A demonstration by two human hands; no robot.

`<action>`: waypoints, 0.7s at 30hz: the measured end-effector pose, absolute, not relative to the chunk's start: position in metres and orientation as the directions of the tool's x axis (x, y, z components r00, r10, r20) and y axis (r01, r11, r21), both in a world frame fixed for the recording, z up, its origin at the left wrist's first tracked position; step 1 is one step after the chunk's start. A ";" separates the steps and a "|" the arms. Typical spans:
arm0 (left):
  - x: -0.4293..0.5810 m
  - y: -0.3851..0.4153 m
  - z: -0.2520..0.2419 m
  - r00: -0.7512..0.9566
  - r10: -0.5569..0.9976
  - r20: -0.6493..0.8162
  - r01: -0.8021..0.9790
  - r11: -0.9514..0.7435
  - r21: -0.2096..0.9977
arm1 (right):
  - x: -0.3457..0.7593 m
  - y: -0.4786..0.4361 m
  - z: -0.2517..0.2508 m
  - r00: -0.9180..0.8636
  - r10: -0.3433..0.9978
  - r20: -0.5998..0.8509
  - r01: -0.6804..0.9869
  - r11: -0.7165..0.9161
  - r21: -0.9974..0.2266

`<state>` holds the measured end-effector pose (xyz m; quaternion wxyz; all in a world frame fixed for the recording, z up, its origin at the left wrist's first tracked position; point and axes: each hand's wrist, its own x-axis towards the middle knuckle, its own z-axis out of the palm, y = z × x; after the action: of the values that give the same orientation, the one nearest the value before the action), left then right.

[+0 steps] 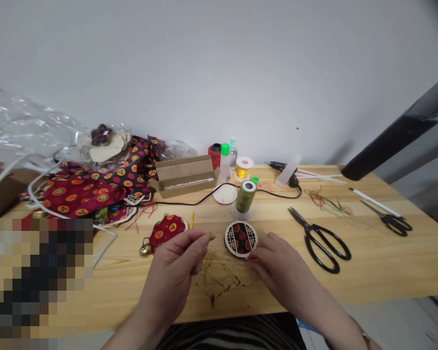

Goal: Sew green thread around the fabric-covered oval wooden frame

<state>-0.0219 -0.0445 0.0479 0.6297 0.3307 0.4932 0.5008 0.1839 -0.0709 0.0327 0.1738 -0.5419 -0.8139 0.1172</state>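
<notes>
Right grip [277, 265] touching one medallion [241, 238], two scissors [308, 227]

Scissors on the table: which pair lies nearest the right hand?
The larger black-handled scissors, just beyond the right hand; the smaller black-handled scissors lie much farther right.

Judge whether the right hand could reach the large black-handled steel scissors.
Probably yes: the right hand sits just left of the scissors, with only wooden tabletop between them.
</notes>
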 end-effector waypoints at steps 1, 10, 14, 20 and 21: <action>-0.023 -0.044 0.047 0.012 0.957 -0.291 -0.303 0.281 0.911 | 0.179 -0.073 0.028 -0.341 0.927 0.159 0.858 0.376 -0.350; -0.021 -0.046 0.046 0.024 0.955 -0.297 -0.308 0.289 0.906 | 0.183 -0.078 0.007 -0.368 0.892 0.262 0.912 0.401 -0.083; -0.019 -0.046 0.047 0.021 0.954 -0.300 -0.291 0.293 0.911 | 0.181 -0.077 0.003 -0.401 0.872 0.279 0.904 0.426 -0.031; -0.020 -0.047 0.043 0.089 0.959 -0.268 -0.200 0.280 0.939 | 0.186 -0.076 0.031 -0.355 0.917 0.180 0.834 0.398 -0.383; -0.019 -0.047 0.043 0.104 0.963 -0.250 -0.162 0.264 0.951 | 0.188 -0.075 0.038 -0.339 0.926 0.166 0.798 0.376 -0.472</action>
<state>-0.0194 -0.0474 0.0433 0.6228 0.4050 0.4942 0.4515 0.1878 -0.0749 0.0381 0.2070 -0.5364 -0.8033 0.1553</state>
